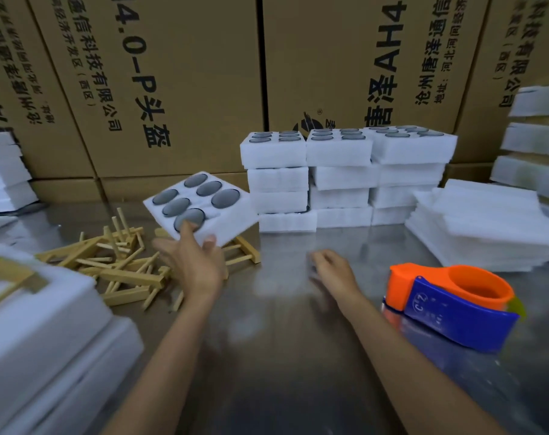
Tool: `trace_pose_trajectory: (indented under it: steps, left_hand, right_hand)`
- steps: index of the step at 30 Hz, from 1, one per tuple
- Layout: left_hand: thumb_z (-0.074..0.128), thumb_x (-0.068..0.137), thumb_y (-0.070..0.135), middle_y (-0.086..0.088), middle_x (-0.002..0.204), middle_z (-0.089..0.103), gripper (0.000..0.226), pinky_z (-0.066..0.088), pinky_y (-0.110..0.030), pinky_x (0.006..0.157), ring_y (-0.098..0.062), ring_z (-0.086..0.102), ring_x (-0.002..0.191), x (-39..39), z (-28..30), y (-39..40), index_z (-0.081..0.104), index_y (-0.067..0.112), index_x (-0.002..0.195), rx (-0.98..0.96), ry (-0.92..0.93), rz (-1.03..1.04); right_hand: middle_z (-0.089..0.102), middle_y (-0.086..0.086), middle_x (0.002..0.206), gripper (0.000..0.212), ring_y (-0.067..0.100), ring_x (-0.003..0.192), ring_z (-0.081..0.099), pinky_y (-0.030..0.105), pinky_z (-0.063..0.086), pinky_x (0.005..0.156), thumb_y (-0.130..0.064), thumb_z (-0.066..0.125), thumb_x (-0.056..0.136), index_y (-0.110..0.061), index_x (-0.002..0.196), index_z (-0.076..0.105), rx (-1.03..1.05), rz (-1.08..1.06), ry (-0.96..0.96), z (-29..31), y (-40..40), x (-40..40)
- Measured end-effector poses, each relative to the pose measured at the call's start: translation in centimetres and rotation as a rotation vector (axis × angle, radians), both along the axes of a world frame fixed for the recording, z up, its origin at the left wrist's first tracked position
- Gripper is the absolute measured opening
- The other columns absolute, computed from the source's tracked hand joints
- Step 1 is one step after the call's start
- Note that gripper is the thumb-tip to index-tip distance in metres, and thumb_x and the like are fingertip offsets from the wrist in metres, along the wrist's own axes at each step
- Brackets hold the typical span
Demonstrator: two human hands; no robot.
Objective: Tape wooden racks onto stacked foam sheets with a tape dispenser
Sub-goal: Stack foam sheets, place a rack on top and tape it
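A white foam sheet (232, 219) with several grey discs set in its holes hangs tilted above the table. My left hand (191, 262) holds it by its near edge, fingertips on top and other fingers beneath. Below and to the left lies a loose pile of wooden racks (122, 265). My right hand (332, 268) hovers blurred over the metal table (282, 356), fingers loosely curled and holding nothing. The orange and blue tape dispenser (449, 306) stands on the table just right of that hand, untouched.
Three stacks of disc-filled foam sheets (342, 177) stand at the back centre. Plain foam sheets (486, 227) are piled at the right. A foam stack (47, 340) with a wooden rack (9, 274) on top sits near left. Cardboard boxes (188, 73) wall the back.
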State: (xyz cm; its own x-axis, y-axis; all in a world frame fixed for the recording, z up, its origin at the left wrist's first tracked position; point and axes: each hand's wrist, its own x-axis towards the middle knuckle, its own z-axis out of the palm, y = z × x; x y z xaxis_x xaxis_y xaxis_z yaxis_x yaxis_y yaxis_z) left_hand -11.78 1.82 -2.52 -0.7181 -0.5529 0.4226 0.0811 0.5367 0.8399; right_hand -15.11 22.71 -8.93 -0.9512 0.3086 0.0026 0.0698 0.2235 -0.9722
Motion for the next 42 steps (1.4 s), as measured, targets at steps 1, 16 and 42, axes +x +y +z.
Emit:
trace_pose_trajectory:
  steps: [1,16,42]
  left_hand:
    - [0.06,0.092,0.012,-0.018,0.125,0.029,0.023,0.035,-0.038,0.104,-0.039,0.039,0.117,1.6,-0.4,0.5,0.055,0.006,0.114,-0.034,0.006,-0.033]
    - [0.068,0.088,0.019,0.005,0.105,0.029,0.021,0.032,-0.019,0.089,-0.016,0.042,0.102,9.8,-6.4,5.5,0.062,0.022,0.108,-0.277,-0.12,-0.595]
    - [0.055,0.089,0.002,0.013,0.12,0.042,0.038,0.03,-0.024,0.096,-0.001,0.037,0.114,4.0,-5.2,6.7,0.053,0.029,0.114,0.105,-0.055,-0.613]
  right_hand:
    - [0.067,0.0,0.093,0.018,0.023,0.098,0.065,0.039,0.054,0.088,-0.031,0.056,0.093,-0.021,0.081,0.065,-0.111,0.039,-0.015,0.3,0.3,0.7]
    - [0.077,0.005,0.091,0.029,0.022,0.082,0.074,0.033,0.059,0.066,-0.032,0.07,0.076,-0.022,0.103,0.074,-0.464,0.159,-0.035,0.5,3.3,6.9]
    - [0.05,0.011,0.134,0.057,0.035,0.13,0.038,0.05,0.02,0.11,-0.05,0.058,0.084,-0.019,0.131,0.051,1.067,-0.512,-0.259,10.3,19.5,1.9]
